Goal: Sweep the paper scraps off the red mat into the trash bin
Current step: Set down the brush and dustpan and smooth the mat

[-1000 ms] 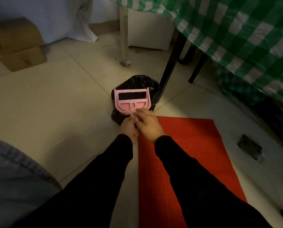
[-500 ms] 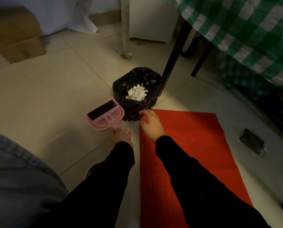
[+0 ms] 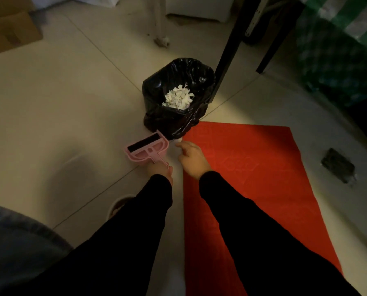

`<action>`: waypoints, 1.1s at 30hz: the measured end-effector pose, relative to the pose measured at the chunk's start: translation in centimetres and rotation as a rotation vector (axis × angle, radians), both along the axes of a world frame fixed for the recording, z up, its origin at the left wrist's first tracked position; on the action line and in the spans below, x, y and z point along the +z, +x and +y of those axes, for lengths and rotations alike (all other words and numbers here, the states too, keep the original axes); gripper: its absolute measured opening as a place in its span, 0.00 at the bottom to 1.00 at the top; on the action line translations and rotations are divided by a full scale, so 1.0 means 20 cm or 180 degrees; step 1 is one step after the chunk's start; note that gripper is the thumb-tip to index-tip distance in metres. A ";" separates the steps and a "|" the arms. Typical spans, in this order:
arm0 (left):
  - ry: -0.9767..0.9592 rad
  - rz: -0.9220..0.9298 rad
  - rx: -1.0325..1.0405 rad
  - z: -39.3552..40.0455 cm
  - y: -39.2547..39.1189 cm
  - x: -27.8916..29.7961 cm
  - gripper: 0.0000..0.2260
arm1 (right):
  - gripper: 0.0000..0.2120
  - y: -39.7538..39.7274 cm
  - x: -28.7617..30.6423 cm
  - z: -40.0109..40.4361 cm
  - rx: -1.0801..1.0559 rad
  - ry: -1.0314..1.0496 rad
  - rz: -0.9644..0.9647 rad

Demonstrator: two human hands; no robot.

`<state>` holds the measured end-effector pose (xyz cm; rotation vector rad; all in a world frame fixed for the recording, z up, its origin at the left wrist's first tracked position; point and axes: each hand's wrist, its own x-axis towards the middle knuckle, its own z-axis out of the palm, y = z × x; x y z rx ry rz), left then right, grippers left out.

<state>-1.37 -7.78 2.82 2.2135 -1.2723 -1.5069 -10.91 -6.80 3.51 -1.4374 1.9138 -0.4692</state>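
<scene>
A red mat (image 3: pixel 253 178) lies on the tiled floor with no scraps visible on it. Just beyond its far left corner stands a trash bin (image 3: pixel 195 73) lined with a black bag, and a heap of white paper scraps (image 3: pixel 178 98) lies inside. My left hand (image 3: pixel 160 170) grips the handle of a pink dustpan (image 3: pixel 147 149), held low over the floor to the left of the bin. My right hand (image 3: pixel 192 158) hovers at the mat's far left corner, fingers loosely apart, holding nothing. A small white bit (image 3: pixel 178 140) lies at the bin's base.
Black table legs (image 3: pixel 229 50) stand right behind the bin under a green checked cloth (image 3: pixel 338 50). A white post (image 3: pixel 160 20) and cardboard boxes (image 3: pixel 9 28) stand farther back. A dark flat object (image 3: pixel 338 165) lies on the floor to the right of the mat.
The pink dustpan came off the bin's mouth and moved down and left to the floor side. The scraps now show inside the bin. My right hand let go of the handle.
</scene>
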 end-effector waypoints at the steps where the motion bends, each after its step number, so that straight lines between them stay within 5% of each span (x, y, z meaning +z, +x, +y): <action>1: 0.0100 -0.0238 -0.0071 -0.02 0.01 -0.04 0.20 | 0.22 0.00 -0.01 0.00 0.0008 0.0058 -0.0014; 6: 0.0224 -0.0874 -0.1056 -0.07 0.06 -0.13 0.17 | 0.23 0.00 -0.06 0.02 -0.0014 0.0276 -0.0127; 12: -0.0139 -0.1246 -0.0980 -0.06 0.06 -0.25 0.20 | 0.22 -0.03 -0.07 0.04 -0.0105 0.0387 -0.0153; 17: -0.0037 -0.0468 0.0274 -0.05 0.01 -0.23 0.25 | 0.22 -0.09 -0.07 0.09 -0.0141 0.0463 -0.0046; 25: -0.0157 -0.0274 -0.0284 0.03 -0.14 -0.25 0.23 | 0.23 -0.22 -0.08 0.25 -0.0436 0.0731 0.0029; 33: 0.0379 -0.0356 -0.0725 0.08 -0.24 -0.25 0.25 | 0.24 -0.35 -0.10 0.41 -0.0771 0.0963 0.0070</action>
